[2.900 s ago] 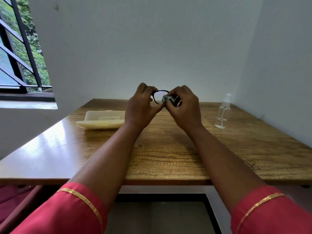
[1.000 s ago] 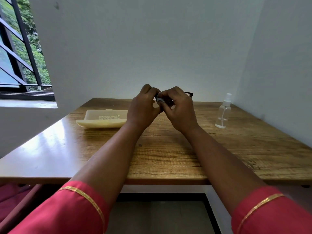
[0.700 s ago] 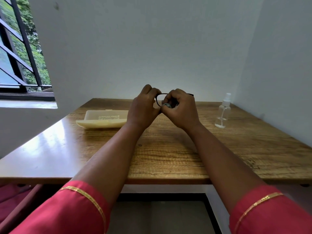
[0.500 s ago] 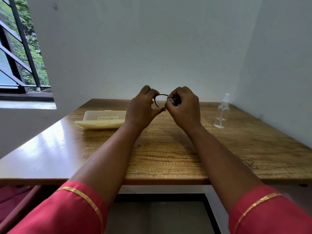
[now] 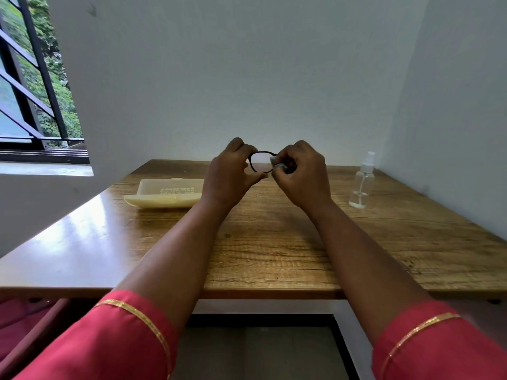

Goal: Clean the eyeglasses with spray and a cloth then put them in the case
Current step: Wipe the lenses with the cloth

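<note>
At frame centre, the left hand should steady the eyeglasses by their rim while the right hand, pinching the cloth, rubs gently.

A wooden table with a visible grain fills the middle, its far edge meeting a plain pale wall; a second pale wall closes in along the right side, forming a corner; at upper left a window with dark bars shows green leaves outside; daylight from it glares on the table's left part; below the table's near edge lies a grey floor.
</note>
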